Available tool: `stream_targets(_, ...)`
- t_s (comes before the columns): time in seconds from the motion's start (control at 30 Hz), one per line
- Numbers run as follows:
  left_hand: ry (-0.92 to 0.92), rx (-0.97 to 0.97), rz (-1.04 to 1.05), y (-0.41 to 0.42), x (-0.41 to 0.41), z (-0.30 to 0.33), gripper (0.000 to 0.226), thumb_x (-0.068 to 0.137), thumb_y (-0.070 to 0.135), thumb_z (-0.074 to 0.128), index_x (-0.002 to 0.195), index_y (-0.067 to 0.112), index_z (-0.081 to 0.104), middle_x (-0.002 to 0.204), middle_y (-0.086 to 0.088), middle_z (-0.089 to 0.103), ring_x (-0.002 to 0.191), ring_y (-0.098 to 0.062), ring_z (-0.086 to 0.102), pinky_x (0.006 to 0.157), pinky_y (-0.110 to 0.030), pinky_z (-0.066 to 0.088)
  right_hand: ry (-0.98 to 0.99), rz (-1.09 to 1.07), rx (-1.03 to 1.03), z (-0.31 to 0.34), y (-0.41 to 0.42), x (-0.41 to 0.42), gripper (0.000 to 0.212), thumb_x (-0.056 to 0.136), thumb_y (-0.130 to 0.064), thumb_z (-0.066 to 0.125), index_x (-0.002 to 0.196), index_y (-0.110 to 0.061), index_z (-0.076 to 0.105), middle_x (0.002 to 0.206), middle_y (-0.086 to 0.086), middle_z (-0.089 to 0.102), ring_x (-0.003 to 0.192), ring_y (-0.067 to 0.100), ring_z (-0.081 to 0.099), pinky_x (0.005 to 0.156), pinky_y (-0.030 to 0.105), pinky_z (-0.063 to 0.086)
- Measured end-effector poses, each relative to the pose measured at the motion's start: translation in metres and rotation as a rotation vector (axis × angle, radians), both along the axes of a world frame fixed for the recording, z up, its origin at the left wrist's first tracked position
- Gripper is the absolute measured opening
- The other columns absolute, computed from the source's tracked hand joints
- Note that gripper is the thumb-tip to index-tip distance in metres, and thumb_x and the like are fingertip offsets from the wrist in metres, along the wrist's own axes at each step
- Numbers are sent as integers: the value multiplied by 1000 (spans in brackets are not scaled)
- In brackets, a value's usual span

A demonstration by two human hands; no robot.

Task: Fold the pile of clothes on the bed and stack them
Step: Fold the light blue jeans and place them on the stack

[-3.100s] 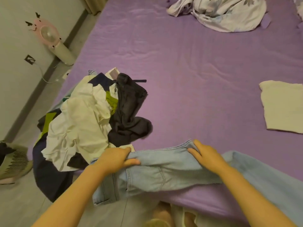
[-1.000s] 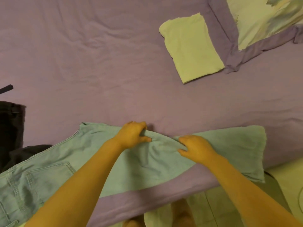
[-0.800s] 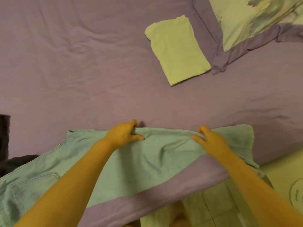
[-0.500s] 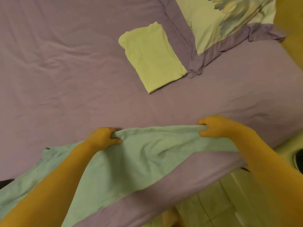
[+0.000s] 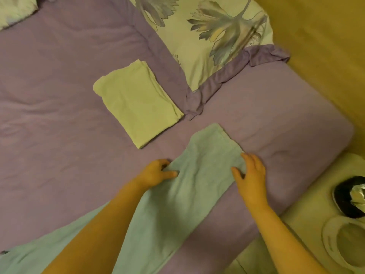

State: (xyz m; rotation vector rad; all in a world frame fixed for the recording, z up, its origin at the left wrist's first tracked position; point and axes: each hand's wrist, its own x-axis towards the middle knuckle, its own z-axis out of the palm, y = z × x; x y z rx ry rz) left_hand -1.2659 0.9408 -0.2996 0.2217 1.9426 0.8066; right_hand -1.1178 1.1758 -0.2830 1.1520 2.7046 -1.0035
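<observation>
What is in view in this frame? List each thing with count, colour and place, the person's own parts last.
jeans: one, light blue, laid flat along the near edge of the bed.
folded shirt: one, pale yellow, on the sheet beyond the jeans, apart from them.
bed sheet: one, purple, under everything.
pillow: one, pale with a purple flower print and purple border, top right.
crumpled cloth: one, pale, top left corner.
left hand: pinches the left edge of the jeans leg.
right hand: fingers spread, rests on the right edge.
</observation>
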Motion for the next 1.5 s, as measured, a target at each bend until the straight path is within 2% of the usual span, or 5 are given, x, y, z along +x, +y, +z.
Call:
stream_targets(0.4,-456,316,257,74,-27,21,40,68,37,80,105,22,72,106,-6,72,96,-26,70,70,-30,58,539,-703,-577,-4,-14,2,35,90,-12,64,121,-22,54,106,-14,67,99,5,64,83,21,54)
stream_targets(0.67,139,132,-165,145,-26,12,41,88,21,67,127,12,54,113,4,57,99,-14,56,71,-7,44,361,-698,-526,-10,5,22,11,90,-16,62,81,-17,57,86,13,54,75,20,50,73,44,48)
stream_targets(0.8,354,117,-106,163,-27,2,27,87,21,68,109,5,63,108,-16,62,94,-27,59,85,-39,49,385,-740,-547,-8,-1,26,19,90,-25,62,72,-25,56,89,9,49,73,16,48,72,34,45)
stream_targets(1.3,552,-265,-366,126,-28,6,43,94,46,52,64,17,43,65,1,45,65,-21,48,52,-29,30,258,-778,-362,-19,-13,49,17,95,-27,54,105,-14,58,97,2,57,84,4,55,65,10,42)
stream_targets(1.5,373,-111,-186,173,-35,-5,51,84,29,72,126,10,51,106,-5,62,101,-24,58,83,-30,44,118,-718,-342,-28,12,28,44,94,-27,57,134,-13,45,109,-1,60,100,25,60,73,32,49)
